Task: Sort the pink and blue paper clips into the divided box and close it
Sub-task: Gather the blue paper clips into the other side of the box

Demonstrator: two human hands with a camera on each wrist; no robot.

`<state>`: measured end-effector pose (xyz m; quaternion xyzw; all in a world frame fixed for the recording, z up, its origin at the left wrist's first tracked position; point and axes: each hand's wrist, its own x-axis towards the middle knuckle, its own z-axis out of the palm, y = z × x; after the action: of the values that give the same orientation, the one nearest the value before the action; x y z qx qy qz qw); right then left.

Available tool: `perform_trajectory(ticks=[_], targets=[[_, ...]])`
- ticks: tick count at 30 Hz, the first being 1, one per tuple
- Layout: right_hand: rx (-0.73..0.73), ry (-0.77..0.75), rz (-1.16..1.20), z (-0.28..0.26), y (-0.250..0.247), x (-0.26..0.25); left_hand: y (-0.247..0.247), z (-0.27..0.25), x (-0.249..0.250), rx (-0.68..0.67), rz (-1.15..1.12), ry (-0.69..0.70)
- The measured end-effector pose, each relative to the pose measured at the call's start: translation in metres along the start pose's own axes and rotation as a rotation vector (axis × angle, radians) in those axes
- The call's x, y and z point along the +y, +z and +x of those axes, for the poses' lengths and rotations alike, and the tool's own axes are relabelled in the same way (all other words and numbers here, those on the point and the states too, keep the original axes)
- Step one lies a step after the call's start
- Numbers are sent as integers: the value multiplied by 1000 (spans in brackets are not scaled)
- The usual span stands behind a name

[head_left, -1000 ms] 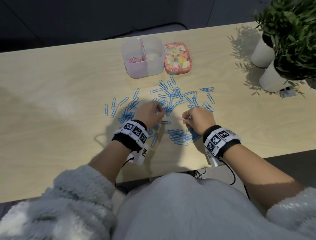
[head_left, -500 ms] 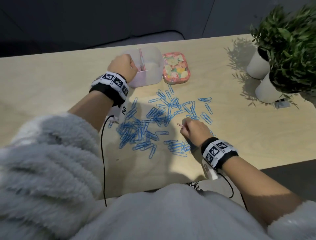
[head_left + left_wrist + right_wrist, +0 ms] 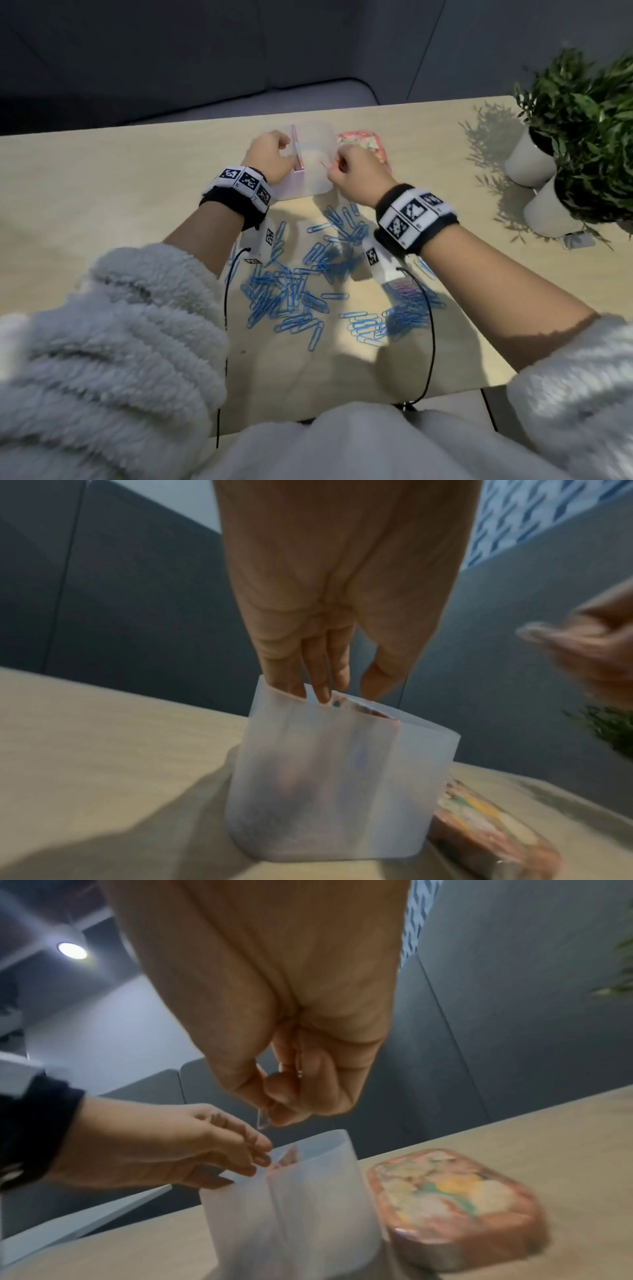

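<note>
Frosted translucent plastic is what both my hands meet at: the divided box (image 3: 313, 156) stands open near the far edge of the tabletop (image 3: 102, 212), a pink divider (image 3: 297, 150) running through it. My left hand (image 3: 269, 159) hangs over the left compartment, fingers (image 3: 322, 680) relaxed and pointing down, their tips just inside the rim; I see nothing held in them. My right hand (image 3: 356, 171) is at the box's right side, thumb and forefinger pinching a pink paper clip (image 3: 263, 1119) just above the rim. From the wrist view the clip shows only as a small pale tip, so I cannot tell which compartment it hangs over. The floral lid (image 3: 452, 1202) lies flat on the tabletop, just right of the box. Blue paper clips (image 3: 294, 291) are strewn in loose heaps across the tabletop between the box and my body, well apart from the box's walls. Two white pots of green plants (image 3: 548, 185) stand at the far right.
</note>
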<state>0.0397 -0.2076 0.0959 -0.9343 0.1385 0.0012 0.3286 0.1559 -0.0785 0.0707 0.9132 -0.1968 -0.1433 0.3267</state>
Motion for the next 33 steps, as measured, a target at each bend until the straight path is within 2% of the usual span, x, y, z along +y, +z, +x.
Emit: perform_trajectory(ticks=[4,7,9,12,15,18,20,22,27,30,33], targets=[[-25,2,-48,48,20,-29,-6,-8,-6,129,-453,-76],[-36,6,-79,76,40,-44,-12,-28,-16,267,-511,5],[-62,22,-117,87,50,-50,-12,-51,-21,284,-486,67],[-121,25,-121,93,55,-52,-3,-91,-32,188,-428,107],[-62,5,0,82,42,-45,12,-129,-47,15,-355,55],[94,-27,194,49,21,-28,30,-155,-58,-199,-171,63],[128,-21,340,16,11,-4,41,-164,-56,-258,-55,126],[112,54,441,-20,5,31,54,-170,-48,-289,-24,191],[136,331,333,-109,2,123,94,-182,-12,-409,36,388],[137,397,162,-148,4,148,119,-187,10,-461,75,495],[143,424,121,-173,10,158,141,-192,27,-502,249,619]])
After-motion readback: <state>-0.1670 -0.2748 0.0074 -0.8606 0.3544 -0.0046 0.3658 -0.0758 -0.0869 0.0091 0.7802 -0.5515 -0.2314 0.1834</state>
